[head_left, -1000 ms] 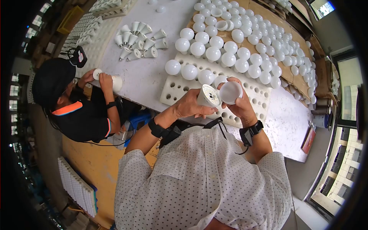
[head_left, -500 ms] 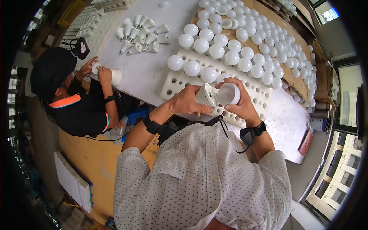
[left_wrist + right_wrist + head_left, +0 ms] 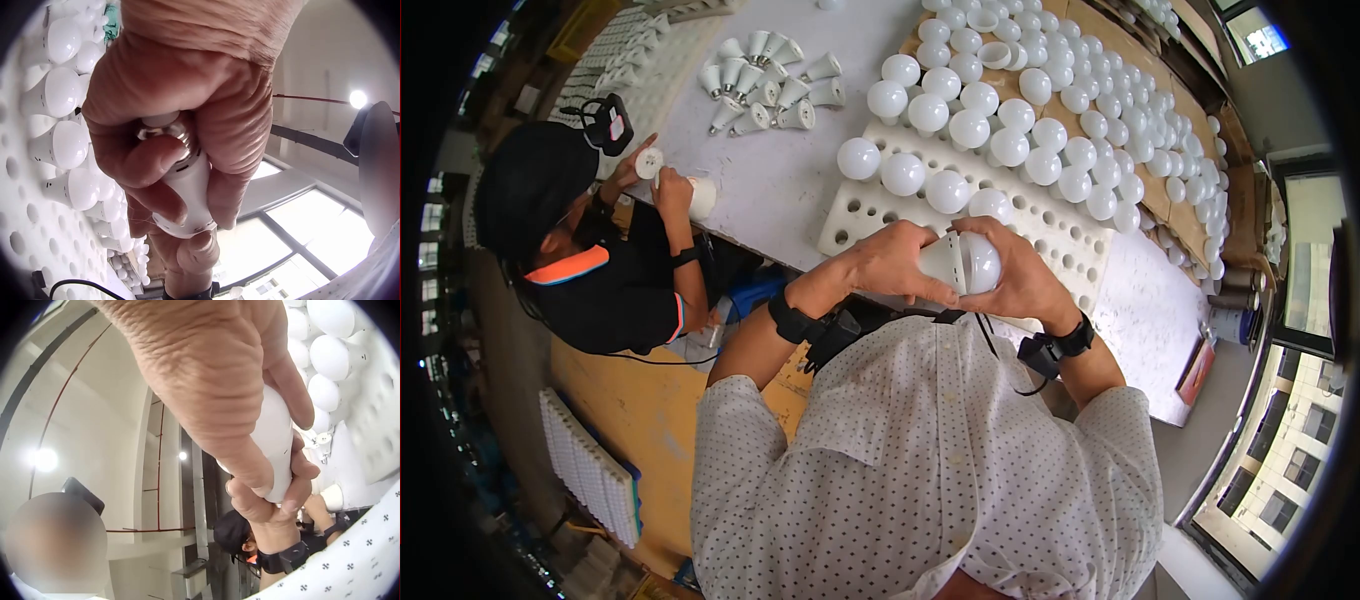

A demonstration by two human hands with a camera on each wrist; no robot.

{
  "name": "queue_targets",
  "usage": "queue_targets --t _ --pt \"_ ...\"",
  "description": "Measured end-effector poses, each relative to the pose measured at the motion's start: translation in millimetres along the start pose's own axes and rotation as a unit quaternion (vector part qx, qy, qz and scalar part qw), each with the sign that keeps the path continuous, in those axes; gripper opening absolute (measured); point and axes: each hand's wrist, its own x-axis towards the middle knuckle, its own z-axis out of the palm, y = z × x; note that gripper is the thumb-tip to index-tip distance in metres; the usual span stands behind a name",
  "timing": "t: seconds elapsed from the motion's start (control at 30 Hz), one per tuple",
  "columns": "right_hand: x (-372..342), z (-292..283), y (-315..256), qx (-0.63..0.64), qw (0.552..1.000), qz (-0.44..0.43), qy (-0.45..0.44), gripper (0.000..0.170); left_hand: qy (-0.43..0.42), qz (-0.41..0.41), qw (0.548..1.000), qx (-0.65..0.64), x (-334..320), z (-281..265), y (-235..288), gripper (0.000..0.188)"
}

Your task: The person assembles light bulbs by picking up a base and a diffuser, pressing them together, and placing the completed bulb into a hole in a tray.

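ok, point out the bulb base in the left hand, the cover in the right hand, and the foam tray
Bulb base [image 3: 941, 262]: head view, its white side.
Cover [image 3: 982, 264]: head view, side of the dome.
Foam tray [image 3: 849, 222]: head view, bare top between holes.

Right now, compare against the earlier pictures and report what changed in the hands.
The right hand turned the white cover mouth toward the base in the left hand, and the two parts, apart before, now meet. The base tipped over toward the cover. Neither grip let go. The loose sockets stayed put.
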Motion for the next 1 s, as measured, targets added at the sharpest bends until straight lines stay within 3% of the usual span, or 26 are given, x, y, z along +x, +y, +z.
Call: queue_targets --t 0.13,0.23,0.3,0.37,0.4,0.73,0.83,0.9,1.0 --pt "0.3 4.7 -1.6 -0.015 0.999 0.026 -0.019 0.074 -0.022 -0.026 0.999 0.029 5.7 2.8 -7.9 0.041" --pt "1.5 13.0 2.4 -0.03 0.999 -0.036 0.014 0.073 -0.025 -0.022 0.999 0.03 7.0 3.8 -10.3 0.041" --pt "2.6 20.0 4.0 0.017 0.985 -0.133 0.112 0.067 -0.03 -0.016 0.999 0.03 9.7 5.7 -13.8 0.041" --pt "0.7 22.1 12.1 0.021 0.982 -0.153 0.112 0.063 -0.023 0.068 0.996 0.056 14.1 7.7 -20.0 0.043" --pt "-2.2 23.5 14.8 0.026 0.979 -0.171 0.112 0.059 -0.026 0.065 0.996 0.055 13.4 9.2 -17.5 0.043" --pt "-8.1 23.3 25.0 0.089 0.984 -0.138 0.076 0.051 -0.066 -0.004 0.998 -0.002 15.4 17.3 -14.1 0.042" --pt "-18.2 21.0 26.7 0.154 0.982 -0.078 0.078 0.054 -0.095 -0.038 0.995 -0.02 12.0 13.6 -33.3 0.043" --pt "-35.5 -1.2 37.8 0.077 0.986 -0.035 0.141 0.055 0.07 0.045 0.996 0.016 1.1 0.4 -52.4 0.046" --pt "-48.0 -32.0 63.6 -0.132 0.969 0.078 0.195 0.054 0.237 -0.004 0.97 -0.055 -7.5 -48.8 -76.4 0.041"
